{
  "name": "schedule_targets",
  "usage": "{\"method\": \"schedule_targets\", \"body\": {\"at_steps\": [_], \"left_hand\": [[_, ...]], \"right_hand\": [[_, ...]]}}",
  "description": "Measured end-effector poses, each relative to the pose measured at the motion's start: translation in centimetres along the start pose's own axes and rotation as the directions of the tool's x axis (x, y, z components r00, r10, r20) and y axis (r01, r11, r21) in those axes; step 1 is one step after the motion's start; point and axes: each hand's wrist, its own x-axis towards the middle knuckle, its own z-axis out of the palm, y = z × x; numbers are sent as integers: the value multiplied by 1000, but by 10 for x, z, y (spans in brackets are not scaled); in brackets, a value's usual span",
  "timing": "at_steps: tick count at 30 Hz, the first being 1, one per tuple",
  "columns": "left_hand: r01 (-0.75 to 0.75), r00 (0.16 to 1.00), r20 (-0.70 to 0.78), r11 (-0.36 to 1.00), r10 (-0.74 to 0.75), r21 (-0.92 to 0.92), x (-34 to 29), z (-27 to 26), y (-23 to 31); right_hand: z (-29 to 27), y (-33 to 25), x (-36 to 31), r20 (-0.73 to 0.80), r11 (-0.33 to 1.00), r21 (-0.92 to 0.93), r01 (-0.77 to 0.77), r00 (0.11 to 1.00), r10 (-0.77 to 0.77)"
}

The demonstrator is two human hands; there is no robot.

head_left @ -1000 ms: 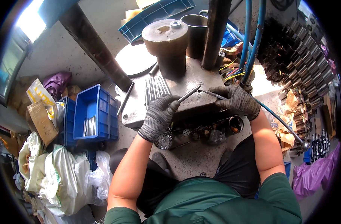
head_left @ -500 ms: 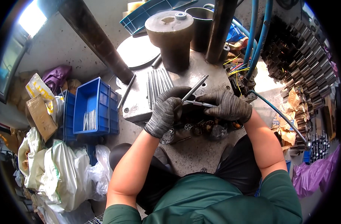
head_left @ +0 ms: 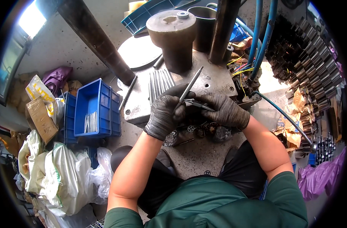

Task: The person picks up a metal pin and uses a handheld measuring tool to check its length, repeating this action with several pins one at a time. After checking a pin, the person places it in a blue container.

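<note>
My left hand (head_left: 165,116), in a dark grey knit glove, is closed on a slim steel rod (head_left: 192,84) that slants up and away to the right. Gloved the same way, my right hand (head_left: 228,111) grips a slender metal tool (head_left: 199,104); its narrow end reaches to the fingers of my left hand, and its exact kind is partly hidden. Behind my left hand, several similar steel rods (head_left: 160,81) lie side by side on the metal machine table (head_left: 215,78).
A thick steel cylinder (head_left: 171,38) with a small bearing ring (head_left: 182,15) on top stands at the back, between dark columns. At left is a blue bin (head_left: 93,98) holding rods. Blue hoses (head_left: 267,41) and stacked metal parts (head_left: 310,57) are at right.
The rod in my left hand has swung more upright, its far tip shifting left. My right hand has moved slightly left, and its tool now tilts down to the right.
</note>
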Motion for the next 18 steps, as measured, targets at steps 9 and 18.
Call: {"method": "schedule_targets", "body": {"at_steps": [9, 18], "left_hand": [[-51, 998, -32, 963, 44, -265, 0, -13, 14], [-109, 990, -101, 987, 97, -119, -5, -6, 12]], "right_hand": [[-2, 13, -19, -97, 956, -233, -178, 982, 159], [3, 45, -11, -209, 689, -725, -7, 955, -210]]}}
